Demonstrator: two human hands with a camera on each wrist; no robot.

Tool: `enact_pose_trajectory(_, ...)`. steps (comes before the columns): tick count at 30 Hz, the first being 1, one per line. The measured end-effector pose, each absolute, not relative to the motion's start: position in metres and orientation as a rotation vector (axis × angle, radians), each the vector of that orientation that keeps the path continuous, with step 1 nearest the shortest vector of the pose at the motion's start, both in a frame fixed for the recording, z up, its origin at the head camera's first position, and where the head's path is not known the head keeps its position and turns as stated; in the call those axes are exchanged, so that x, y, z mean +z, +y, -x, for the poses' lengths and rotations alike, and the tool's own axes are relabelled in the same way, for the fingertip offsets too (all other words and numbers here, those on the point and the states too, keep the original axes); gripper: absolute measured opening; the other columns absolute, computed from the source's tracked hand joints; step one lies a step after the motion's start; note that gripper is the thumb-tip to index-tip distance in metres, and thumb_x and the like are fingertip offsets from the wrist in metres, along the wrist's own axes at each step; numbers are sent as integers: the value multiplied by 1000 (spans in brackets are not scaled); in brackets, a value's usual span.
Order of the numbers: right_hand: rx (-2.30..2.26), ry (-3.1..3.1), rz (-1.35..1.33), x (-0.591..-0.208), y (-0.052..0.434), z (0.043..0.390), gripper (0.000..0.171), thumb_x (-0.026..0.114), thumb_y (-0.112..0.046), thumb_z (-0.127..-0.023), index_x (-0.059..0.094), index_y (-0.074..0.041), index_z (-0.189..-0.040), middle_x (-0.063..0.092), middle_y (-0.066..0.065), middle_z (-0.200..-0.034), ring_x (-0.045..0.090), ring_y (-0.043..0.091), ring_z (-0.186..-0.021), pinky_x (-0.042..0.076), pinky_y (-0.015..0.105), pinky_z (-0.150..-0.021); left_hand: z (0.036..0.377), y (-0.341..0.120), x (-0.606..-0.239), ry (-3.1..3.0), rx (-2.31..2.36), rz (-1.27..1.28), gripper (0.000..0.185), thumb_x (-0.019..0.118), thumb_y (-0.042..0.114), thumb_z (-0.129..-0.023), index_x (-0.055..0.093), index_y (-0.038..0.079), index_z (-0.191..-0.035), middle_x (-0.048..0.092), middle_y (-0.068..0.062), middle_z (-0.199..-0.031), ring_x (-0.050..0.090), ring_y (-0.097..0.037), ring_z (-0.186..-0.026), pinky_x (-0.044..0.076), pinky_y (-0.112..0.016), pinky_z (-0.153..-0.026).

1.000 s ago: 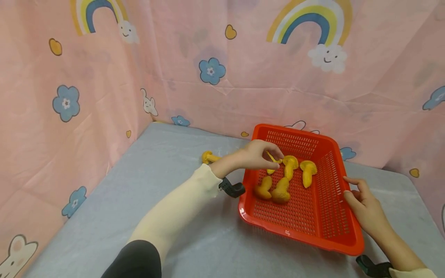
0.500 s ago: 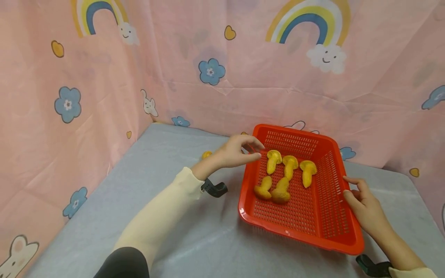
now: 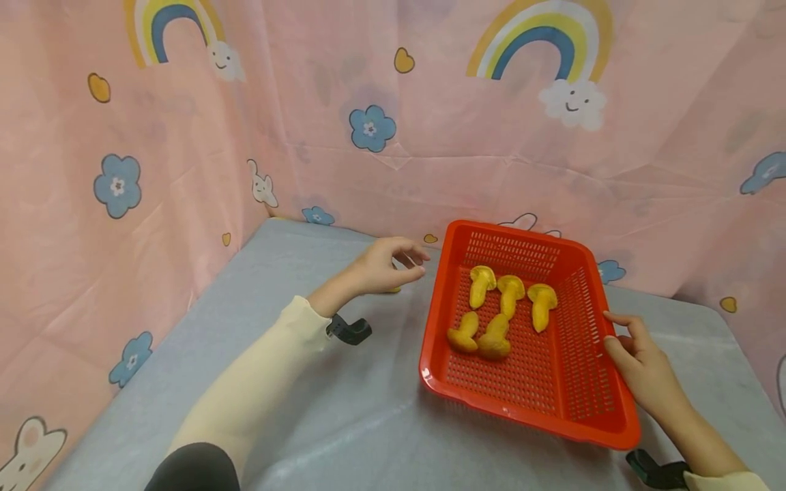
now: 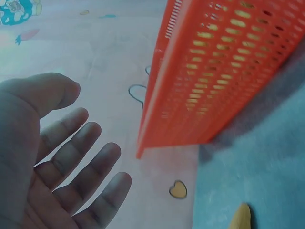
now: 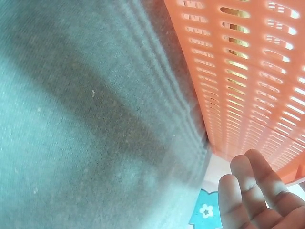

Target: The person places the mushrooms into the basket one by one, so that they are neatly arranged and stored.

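Several yellow mushrooms (image 3: 541, 308) lie in the red plastic basket (image 3: 528, 426), grouped toward its middle and left side. My left hand (image 3: 382, 267) hovers over the table just left of the basket, its fingers loosely bent and holding nothing. Below it a bit of another yellow mushroom (image 3: 395, 290) peeks out, mostly hidden by the hand; its tip (image 4: 242, 217) also shows at the bottom of the left wrist view. With my right hand (image 3: 647, 375) I hold the basket's right rim, thumb on the rim and other fingers (image 5: 255, 183) at the outside of the slotted wall.
A grey-blue cloth covers the table (image 3: 344, 409). Behind and to the left hangs a pink printed curtain (image 3: 319, 102), close to the basket's far edge. Dark camera straps (image 3: 348, 331) sit on both wrists.
My left hand has drawn back leftward out of the basket, leaving a mushroom uncovered at the basket's upper left. It now covers most of the mushroom on the table. The right hand stays put.
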State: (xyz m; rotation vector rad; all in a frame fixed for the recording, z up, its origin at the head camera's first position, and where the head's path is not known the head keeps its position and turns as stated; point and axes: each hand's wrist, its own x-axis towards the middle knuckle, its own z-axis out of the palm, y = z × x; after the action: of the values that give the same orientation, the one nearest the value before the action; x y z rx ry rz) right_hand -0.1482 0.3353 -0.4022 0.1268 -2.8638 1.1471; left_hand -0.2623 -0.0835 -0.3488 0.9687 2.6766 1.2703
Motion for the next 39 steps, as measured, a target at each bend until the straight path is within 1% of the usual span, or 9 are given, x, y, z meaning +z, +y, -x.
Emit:
enact_pose_trajectory(4, 1153, -2863, -122, -402, 335, 148, 50, 37, -26, -104, 24, -6, -149, 57, 36, -114, 63, 2, -64, 54, 26, -53, 264, -95, -354, 2700, 1244, -937, 23, 66, 22, -90, 68, 12, -111, 68, -4, -111, 64, -16, -95, 55, -24, -77)
enact_pose_trajectory(7, 1150, -2863, -117, -402, 334, 148, 50, 36, -26, -104, 24, -6, -148, 57, 37, -114, 63, 2, -64, 54, 26, -53, 266, -104, -358, 2727, 1220, -894, 23, 66, 22, -90, 68, 13, -112, 67, -3, -112, 63, -18, -97, 55, -28, -80)
enact_pose_trajectory(10, 1146, -2860, -119, -402, 334, 148, 50, 36, -26, -104, 24, -5, -148, 57, 37, -113, 63, 1, -64, 54, 27, -53, 268, -113, -363, 2753, 1201, -837, 23, 66, 21, -90, 68, 13, -111, 66, -2, -112, 63, -19, -99, 55, -35, -85)
enact_pose_trajectory(14, 1141, -2856, -124, -401, 334, 148, 50, 37, -26, -104, 25, -5, -148, 58, 36, -113, 62, 1, -64, 54, 27, -53, 272, -123, -369, 2773, 1208, -763, 22, 66, 21, -89, 68, 13, -110, 66, -5, -114, 63, -22, -100, 52, -41, -92)
enact_pose_trajectory(20, 1152, -2856, -129, -401, 334, 148, 50, 36, -26, -104, 25, -5, -148, 57, 36, -112, 63, 2, -64, 54, 27, -53, 278, -135, -380, 2807, 1225, -656, 26, 68, 22, -88, 67, 9, -111, 65, -12, -119, 63, -26, -102, 52, -40, -91)
enact_pose_trajectory(26, 1164, -2855, -131, -402, 334, 147, 50, 36, -25, -104, 24, -4, -148, 57, 37, -113, 64, 3, -64, 55, 27, -53, 282, -144, -391, 2824, 1200, -509, 31, 68, 25, -88, 66, 9, -115, 62, -13, -122, 62, -29, -104, 52, -39, -92)
enact_pose_trajectory(31, 1169, -2849, -128, -402, 335, 147, 50, 36, -25, -104, 25, -4, -148, 57, 37, -113, 64, 3, -64, 55, 27, -53, 285, -149, -399, 2811, 1206, -416, 38, 68, 23, -88, 63, 5, -121, 60, -17, -125, 62, -31, -104, 52, -41, -92)
enact_pose_trajectory(34, 1168, -2851, -118, -403, 334, 147, 50, 36, -26, -104, 24, -5, -148, 57, 37, -113, 64, 3, -64, 55, 27, -53, 287, -151, -405, 2808, 1213, -379, 40, 68, 22, -88, 62, 3, -123, 60, -19, -125, 63, -31, -104, 52, -41, -91)
enact_pose_trajectory(39, 1169, -2859, -109, -403, 334, 147, 51, 36, -27, -104, 23, -5, -148, 56, 37, -112, 64, 4, -63, 55, 27, -53, 290, -153, -414, 2819, 1214, -316, 42, 68, 26, -88, 62, 2, -121, 61, -17, -121, 64, -30, -103, 52, -40, -91)
